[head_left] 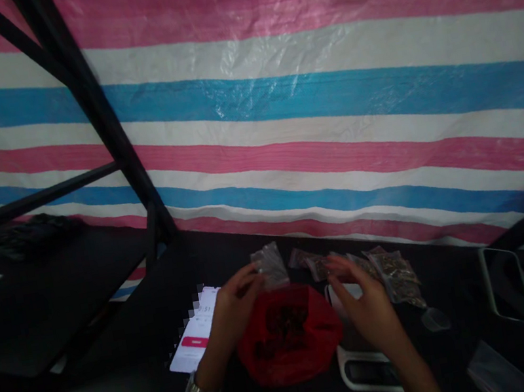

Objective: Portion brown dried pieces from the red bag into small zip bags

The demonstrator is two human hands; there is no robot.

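So, hands apart, left hand (pixel 237 304) pinching clear zip bag (pixel 270 266) at red bag's (pixel 293 366) 12 o'clock, right hand (pixel 367 302) loosely spread by white scale (pixel 364 373) around 4, filled baggies (pixel 398 274) at 2.

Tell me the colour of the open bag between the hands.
Red bag, shown in the head view.

On the black table (pixel 132 349), packets (pixel 396 273) lie along the back edge; between them and the front edge, left to right, a lit phone (pixel 195 332), red bag (pixel 264 371) and scale (pixel 369 372); towards the right end, a disc (pixel 435 319), dark phone (pixel 507 284) and clear bag (pixel 499 372).
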